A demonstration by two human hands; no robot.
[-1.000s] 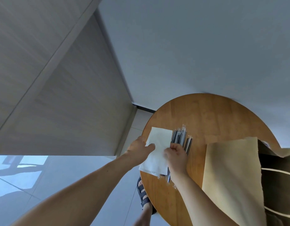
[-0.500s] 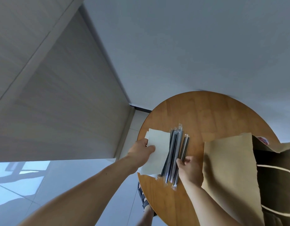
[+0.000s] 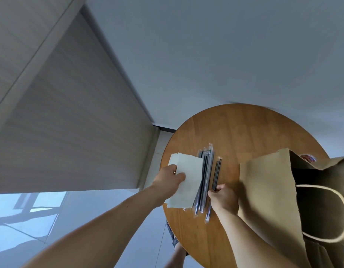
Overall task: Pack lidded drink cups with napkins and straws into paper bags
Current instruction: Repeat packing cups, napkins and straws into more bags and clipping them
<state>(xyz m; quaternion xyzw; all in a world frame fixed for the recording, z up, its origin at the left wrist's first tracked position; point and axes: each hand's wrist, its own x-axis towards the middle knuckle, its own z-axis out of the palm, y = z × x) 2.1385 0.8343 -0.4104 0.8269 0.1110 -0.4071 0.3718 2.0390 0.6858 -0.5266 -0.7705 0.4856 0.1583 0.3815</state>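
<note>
Mid-pack: left hand (image 3: 167, 180) pinches a napkin (image 3: 188, 180) at the table's (image 3: 244, 132) 9 o'clock, right hand (image 3: 223, 198) pinches one straw (image 3: 217, 175) at centre, neither yet in the open bag (image 3: 268, 190) at 3 o'clock.

A round wooden table (image 3: 235, 132) sits over a glossy tiled floor (image 3: 32, 229), near a grey wall (image 3: 225, 45).

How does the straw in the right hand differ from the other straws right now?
The single straw lies apart, right of the straw pile and nearer the paper bag; the straw pile sits packed against the napkin. The right hand pinches the single straw's lower part; no hand grips the straw pile. Both are dark, clear-wrapped and roughly parallel on the table.
</note>
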